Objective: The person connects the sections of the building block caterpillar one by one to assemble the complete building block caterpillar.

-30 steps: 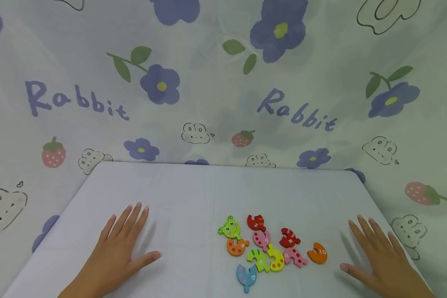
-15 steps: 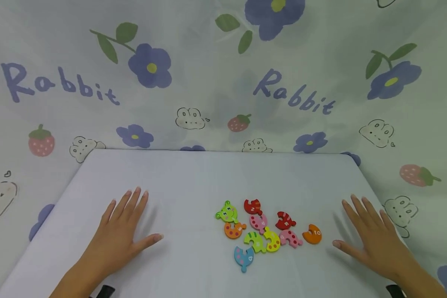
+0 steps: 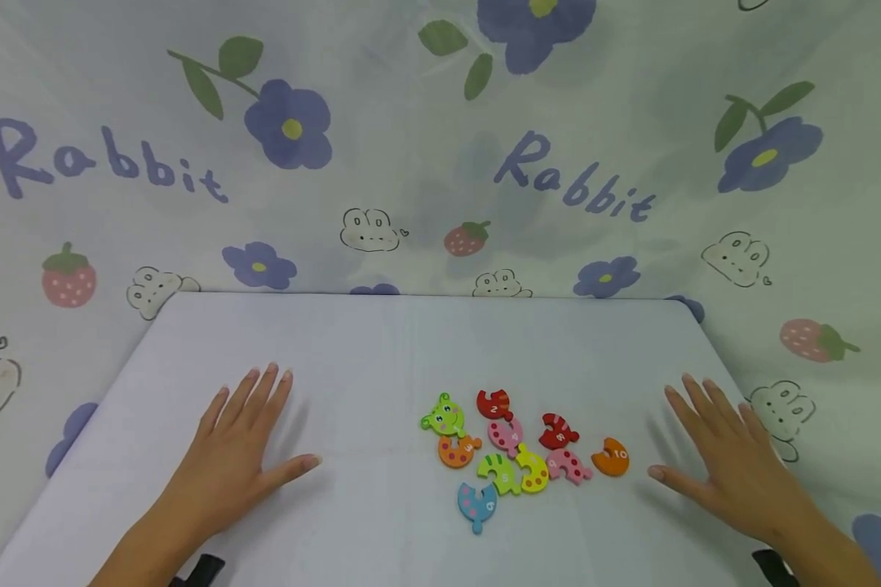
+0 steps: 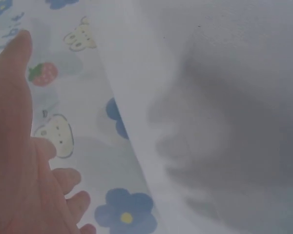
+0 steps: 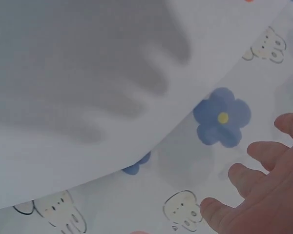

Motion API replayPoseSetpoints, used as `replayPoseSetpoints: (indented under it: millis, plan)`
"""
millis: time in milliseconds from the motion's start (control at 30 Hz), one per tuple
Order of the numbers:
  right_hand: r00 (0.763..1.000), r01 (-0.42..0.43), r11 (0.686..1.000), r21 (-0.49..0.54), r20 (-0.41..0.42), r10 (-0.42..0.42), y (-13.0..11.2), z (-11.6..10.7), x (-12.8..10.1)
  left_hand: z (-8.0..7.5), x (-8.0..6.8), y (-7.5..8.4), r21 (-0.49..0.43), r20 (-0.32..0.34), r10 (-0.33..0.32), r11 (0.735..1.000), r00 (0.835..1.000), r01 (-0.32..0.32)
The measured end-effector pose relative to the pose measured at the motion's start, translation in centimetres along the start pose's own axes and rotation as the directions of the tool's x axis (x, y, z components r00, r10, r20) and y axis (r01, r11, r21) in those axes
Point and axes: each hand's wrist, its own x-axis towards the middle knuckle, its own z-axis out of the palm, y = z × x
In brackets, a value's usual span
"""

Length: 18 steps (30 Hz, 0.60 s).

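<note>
Our right hand (image 3: 737, 473) hovers, fingers spread — the orange 10 piece (image 3: 611, 458) lies near, left of its thumb, the other puzzle pieces (image 3: 506, 478) farther left, towards our left hand (image 3: 223, 473) — likewise spread.

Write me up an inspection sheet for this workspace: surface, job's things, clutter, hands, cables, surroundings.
Surface: white tabletop, with faint creases.
Job's things: ten colorful puzzle pieces, loosely grouped; the green smiling head is leftmost, the blue piece nearest the person.
Clutter: nothing seen.
Hands: left hand and right hand spread out either side of the pieces, holding nothing; a black item shows by each wrist, partly cut off.
Cables: nothing seen.
Surroundings: cloth printed with flowers, strawberries, rabbits and "Rabbit".
</note>
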Motion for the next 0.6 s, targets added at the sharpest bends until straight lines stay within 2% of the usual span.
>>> replayPoseSetpoints:
  millis: [200, 333, 600]
  plan:
    - [1.0, 0.025, 1.0, 0.004, -0.006, -0.025, -1.4, -0.9, 1.0, 0.1, 0.9, 0.8, -0.016, 0.002, 0.044, 0.999, 0.999, -0.044]
    - [0.999, 0.046, 0.999, 0.019, -0.003, -0.046, -2.6, -1.7, 1.6, 0.4, 2.2, 1.9, -0.033, 0.037, 0.081, 0.996, 0.996, -0.08]
    - [0.996, 0.092, 0.996, 0.01, 0.006, -0.092, -4.8, -2.3, 3.1, 2.3, 5.0, 5.2, -0.036, 0.102, 0.229, 0.973, 0.968, -0.226]
